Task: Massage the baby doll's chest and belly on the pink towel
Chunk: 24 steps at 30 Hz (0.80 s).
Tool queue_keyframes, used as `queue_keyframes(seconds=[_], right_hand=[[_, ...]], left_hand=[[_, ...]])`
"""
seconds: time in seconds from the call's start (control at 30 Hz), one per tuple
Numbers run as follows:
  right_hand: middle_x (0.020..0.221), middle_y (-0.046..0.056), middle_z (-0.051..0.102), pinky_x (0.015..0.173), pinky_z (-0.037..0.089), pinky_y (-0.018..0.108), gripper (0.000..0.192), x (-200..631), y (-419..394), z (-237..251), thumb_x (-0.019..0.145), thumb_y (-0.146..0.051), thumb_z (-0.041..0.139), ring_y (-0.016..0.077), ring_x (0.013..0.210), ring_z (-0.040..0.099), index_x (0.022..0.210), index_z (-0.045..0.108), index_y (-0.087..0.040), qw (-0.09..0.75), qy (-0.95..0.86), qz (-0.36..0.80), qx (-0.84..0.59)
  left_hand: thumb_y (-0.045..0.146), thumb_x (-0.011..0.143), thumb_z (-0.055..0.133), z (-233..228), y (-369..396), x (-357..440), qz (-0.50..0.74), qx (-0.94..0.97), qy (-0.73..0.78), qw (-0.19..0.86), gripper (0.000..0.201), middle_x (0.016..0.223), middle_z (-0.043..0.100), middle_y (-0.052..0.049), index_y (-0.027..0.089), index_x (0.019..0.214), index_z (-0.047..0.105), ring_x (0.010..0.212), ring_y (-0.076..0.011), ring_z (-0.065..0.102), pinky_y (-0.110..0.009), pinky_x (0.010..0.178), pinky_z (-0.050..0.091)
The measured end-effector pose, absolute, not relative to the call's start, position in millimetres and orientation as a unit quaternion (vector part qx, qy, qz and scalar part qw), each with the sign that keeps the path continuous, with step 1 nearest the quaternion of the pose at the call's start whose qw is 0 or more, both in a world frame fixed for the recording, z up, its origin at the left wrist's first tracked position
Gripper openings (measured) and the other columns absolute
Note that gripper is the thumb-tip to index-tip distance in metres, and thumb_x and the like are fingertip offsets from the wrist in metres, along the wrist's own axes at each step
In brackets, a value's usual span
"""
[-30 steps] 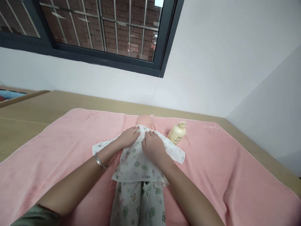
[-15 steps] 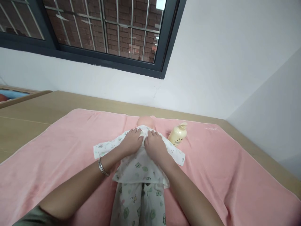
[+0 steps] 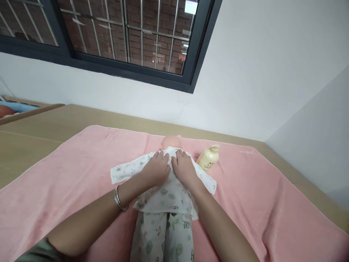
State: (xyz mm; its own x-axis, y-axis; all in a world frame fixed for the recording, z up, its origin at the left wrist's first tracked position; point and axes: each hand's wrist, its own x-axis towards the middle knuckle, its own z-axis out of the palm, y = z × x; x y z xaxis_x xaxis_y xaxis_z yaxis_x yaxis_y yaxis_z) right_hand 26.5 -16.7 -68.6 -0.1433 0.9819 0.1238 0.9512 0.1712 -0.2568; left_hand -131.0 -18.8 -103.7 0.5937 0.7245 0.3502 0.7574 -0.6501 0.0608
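Dressed doll beneath two hands. The doll (image 3: 171, 142) lay lengthwise on a pink blanket (image 3: 245, 203), its rounded head at the far end and its legs toward the person. It wore a white shirt (image 3: 170, 199) and matching trousers (image 3: 149, 234), both printed with small green figures. The shirt covered the chest and hung over the top of the trousers; its sleeves reached outward on either side.

The left hand (image 3: 156, 169) rested palm down on the shirt's chest, its fingers extended and slightly parted. A silver bracelet (image 3: 117, 199) circled that wrist, and a dark green cuff (image 3: 40, 251) showed farther up the arm. The right hand (image 3: 185, 169) lay just beside it, likewise spread on the cloth, its fingertips near the collar. Neither hand was closed around anything; I could not tell whether a fold was caught under the fingers.

A pale yellow bottle (image 3: 208, 158) stood near the right hand, just beyond the shirt's sleeve, and appeared tilted. The blanket covered much of a wooden surface (image 3: 81, 115), which met a white wall (image 3: 245, 72). Above was a dark-framed window (image 3: 191, 85) with metal bars.
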Motion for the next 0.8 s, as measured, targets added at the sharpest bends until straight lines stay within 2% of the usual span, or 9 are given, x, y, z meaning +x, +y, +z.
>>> queue_keyframes(seconds=[0.17, 0.27, 0.43, 0.5, 0.57, 0.67, 0.73, 0.8], right_hand=[[0.158, 0.025, 0.04, 0.118, 0.033, 0.057, 0.054, 2, -46, -78, 0.105, -0.026, 0.033, 0.0385, 0.147, 0.036, 0.154, 0.04, -0.004, 0.094, -0.763, -0.009, -0.639], [0.159, 0.025, 0.038, 0.117, 0.033, 0.058, 0.053, 1, -49, -79, 0.104, -0.027, 0.035, 0.039, 0.148, 0.035, 0.153, 0.043, -0.006, 0.109, -0.777, -0.014, -0.62], [0.153, 0.018, 0.05, 0.12, 0.032, 0.048, 0.046, 27, -19, -77, 0.105, -0.029, 0.035, 0.0287, 0.144, 0.044, 0.145, 0.052, -0.012, 0.168, -0.777, 0.05, -0.604], [0.145, 0.017, 0.058, 0.118, 0.034, 0.044, 0.044, 38, -10, -74, 0.105, -0.031, 0.036, 0.027, 0.141, 0.047, 0.138, 0.058, -0.013, 0.189, -0.771, 0.079, -0.603], [0.141, 0.017, 0.06, 0.116, 0.037, 0.043, 0.042, 42, -9, -68, 0.104, -0.031, 0.038, 0.0277, 0.141, 0.048, 0.134, 0.061, -0.012, 0.205, -0.762, 0.098, -0.606], [0.154, 0.019, 0.048, 0.119, 0.034, 0.045, 0.047, 38, -19, -57, 0.101, -0.028, 0.042, 0.0292, 0.147, 0.039, 0.144, 0.054, -0.011, 0.244, -0.751, 0.091, -0.607], [0.162, 0.018, 0.037, 0.123, 0.026, 0.047, 0.051, 31, -28, -55, 0.1, -0.025, 0.044, 0.0289, 0.151, 0.032, 0.149, 0.049, -0.01, 0.266, -0.753, 0.072, -0.598], [0.163, 0.018, 0.036, 0.125, 0.021, 0.049, 0.05, 23, -32, -58, 0.1, -0.023, 0.043, 0.029, 0.152, 0.03, 0.148, 0.05, -0.011, 0.256, -0.768, 0.062, -0.584]], left_hand=[[0.017, 0.096, 0.041, -103, 3, -131, -0.187, -0.854, -0.485, 0.004, 0.03, 0.114, 0.068, -0.017, 0.015, 0.104, 0.07, 0.109, -0.0293, 0.061, -0.047, 0.099, 0.047], [0.022, 0.099, 0.036, -105, 9, -131, -0.194, -0.825, -0.53, -0.039, 0.032, 0.114, 0.069, -0.014, 0.017, 0.104, 0.067, 0.109, -0.0271, 0.061, -0.042, 0.097, 0.048], [0.033, 0.101, 0.036, -98, 0, -128, -0.203, -0.803, -0.556, -0.069, 0.037, 0.128, 0.065, -0.017, 0.015, 0.126, 0.058, 0.123, -0.0301, 0.057, -0.047, 0.105, 0.043], [0.034, 0.1, 0.038, -88, -5, -128, -0.208, -0.803, -0.55, -0.098, 0.038, 0.125, 0.067, -0.018, 0.014, 0.123, 0.059, 0.122, -0.0311, 0.058, -0.047, 0.104, 0.044], [0.032, 0.098, 0.039, -76, -9, -130, -0.213, -0.801, -0.543, -0.138, 0.033, 0.117, 0.07, -0.016, 0.016, 0.112, 0.064, 0.113, -0.0298, 0.063, -0.043, 0.099, 0.048], [0.029, 0.094, 0.042, -60, -14, -133, -0.247, -0.776, -0.552, -0.179, 0.029, 0.115, 0.073, -0.012, 0.019, 0.104, 0.067, 0.111, -0.0281, 0.066, -0.038, 0.095, 0.051], [0.029, 0.093, 0.044, -52, -17, -135, -0.274, -0.761, -0.558, -0.187, 0.031, 0.119, 0.072, -0.012, 0.018, 0.108, 0.069, 0.118, -0.0288, 0.064, -0.037, 0.099, 0.051], [0.028, 0.092, 0.044, -46, -20, -137, -0.29, -0.752, -0.56, -0.192, 0.034, 0.122, 0.072, -0.013, 0.017, 0.111, 0.07, 0.122, -0.0295, 0.063, -0.037, 0.101, 0.05]])
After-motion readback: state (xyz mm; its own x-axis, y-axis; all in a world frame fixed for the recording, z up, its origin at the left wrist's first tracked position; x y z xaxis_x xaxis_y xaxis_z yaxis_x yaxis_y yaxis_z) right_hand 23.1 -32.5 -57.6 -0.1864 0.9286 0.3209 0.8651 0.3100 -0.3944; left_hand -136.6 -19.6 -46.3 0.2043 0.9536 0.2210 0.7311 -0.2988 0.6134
